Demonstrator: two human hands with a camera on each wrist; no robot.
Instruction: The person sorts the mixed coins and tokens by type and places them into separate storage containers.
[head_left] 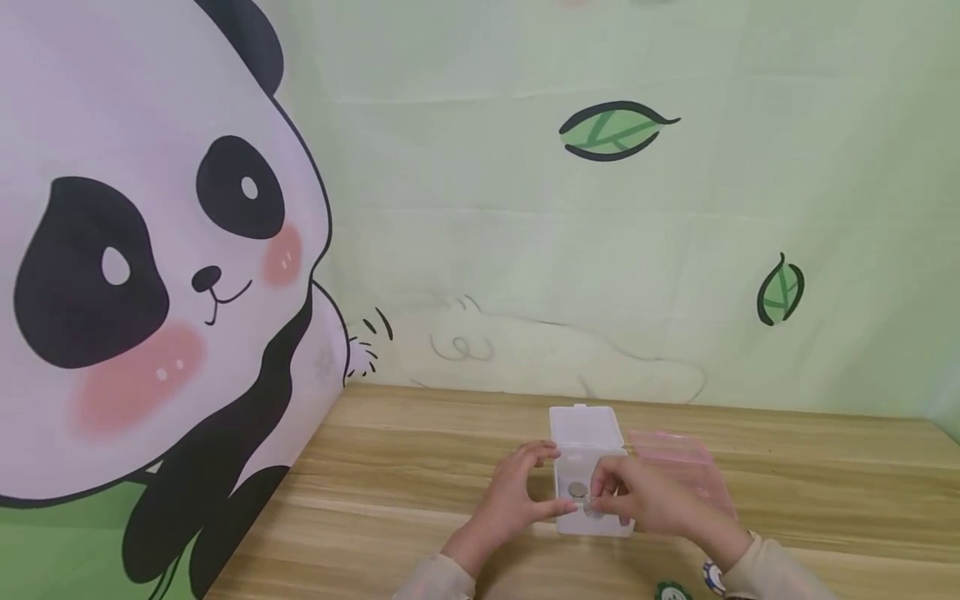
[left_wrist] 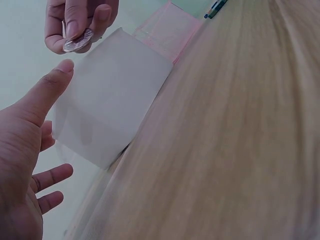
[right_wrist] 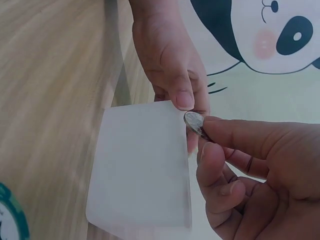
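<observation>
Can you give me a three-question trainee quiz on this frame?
1. True or false: the right hand pinches a coin.
2. Which thing does the left hand touch? A) the pink box B) the white box C) the chips
3. Fill in: the white box's lid stands ____.

Key: 1 true. 2 B; in the right wrist view the left thumb rests at the white box's edge. 3 open; the head view shows the lid tipped back and another coin inside.
</observation>
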